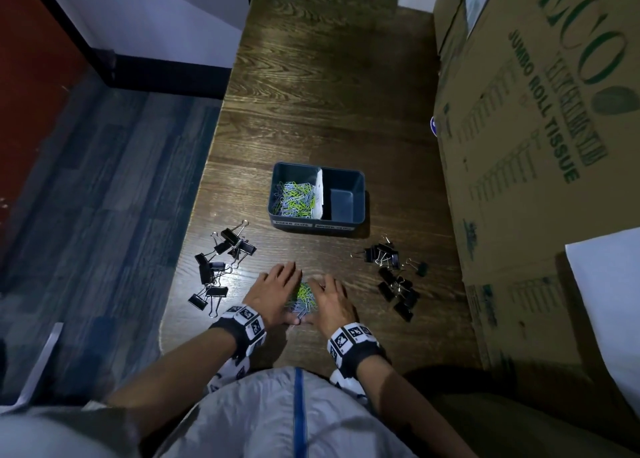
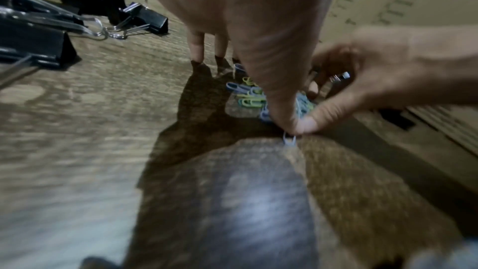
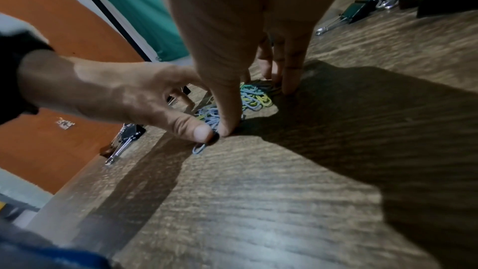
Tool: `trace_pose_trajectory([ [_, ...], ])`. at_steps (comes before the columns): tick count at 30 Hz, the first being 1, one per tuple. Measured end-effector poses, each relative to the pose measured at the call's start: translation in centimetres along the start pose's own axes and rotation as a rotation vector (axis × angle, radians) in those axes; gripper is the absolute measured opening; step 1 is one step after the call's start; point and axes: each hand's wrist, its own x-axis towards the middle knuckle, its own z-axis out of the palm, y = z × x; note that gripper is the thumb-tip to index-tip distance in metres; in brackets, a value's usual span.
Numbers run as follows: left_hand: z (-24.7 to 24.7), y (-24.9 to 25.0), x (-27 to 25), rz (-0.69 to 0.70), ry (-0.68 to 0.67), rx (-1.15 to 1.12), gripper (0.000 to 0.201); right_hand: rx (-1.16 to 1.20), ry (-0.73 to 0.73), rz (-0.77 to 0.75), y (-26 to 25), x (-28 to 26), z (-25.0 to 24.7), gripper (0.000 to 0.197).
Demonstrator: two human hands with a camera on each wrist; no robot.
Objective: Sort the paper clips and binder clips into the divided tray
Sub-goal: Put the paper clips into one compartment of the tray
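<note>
Thumbs touching at the near edge, fingers (image 2: 195, 48) planted on the surface (image 1: 332, 111): left hand (image 1: 273, 293) and right hand (image 1: 334, 301) cupped around a small heap of paper clips (image 1: 304, 300), corralling rather than lifting (nothing pinched as far as visible). One stray clip (image 3: 199, 148) lying just outside the thumbs. Binder clips (image 1: 218, 267) left of the hands, more (image 1: 394, 277) right, unsorted. Tray (image 1: 360, 194) beyond: left compartment holding paper clips, right compartment bare.

Tray (image 1: 317, 221) sits mid-frame on my table (image 1: 322, 87); paper clips (image 1: 294, 198) in its left compartment. Binder clips lower left (image 1: 216, 267) and lower right (image 1: 396, 277). Loose clips (image 1: 304, 298) between my hands, lower centre. Box (image 1: 540, 146) fills frame right.
</note>
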Motion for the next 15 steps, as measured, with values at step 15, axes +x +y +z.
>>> trace_pose_trajectory([
  [15, -0.3, -0.2, -0.5, -0.093, 0.163, -0.361, 0.025, 0.070, -0.037, 0.044, -0.6, 0.9, -2.6, 0.036],
])
